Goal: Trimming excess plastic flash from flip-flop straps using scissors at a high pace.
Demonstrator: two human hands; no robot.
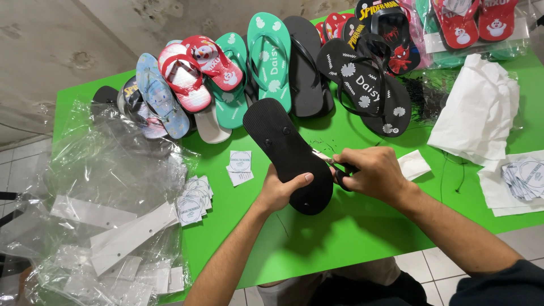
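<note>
From the head camera, the person's left hand [281,190] wraps around the edge of a black flip-flop [288,154], thumb pressed on top, and holds it sole side up over the green table [351,226], likely so the bottom faces up for cutting. The right hand [371,171] is closed around small scissors [331,164], and their blades touch the sole's edge at 3 o'clock. A row of about a dozen colourful flip-flops [269,59] leans overlapped at 12 o'clock, which keeps them out of the way. Two round paper tags [240,166] lie at 9 o'clock of the sole, and a pile of more tags [194,201] sits further left; those are too many to count. Clear plastic bags [107,187] heap at 9 o'clock. White paper [479,110] rests at 2 o'clock.
</note>
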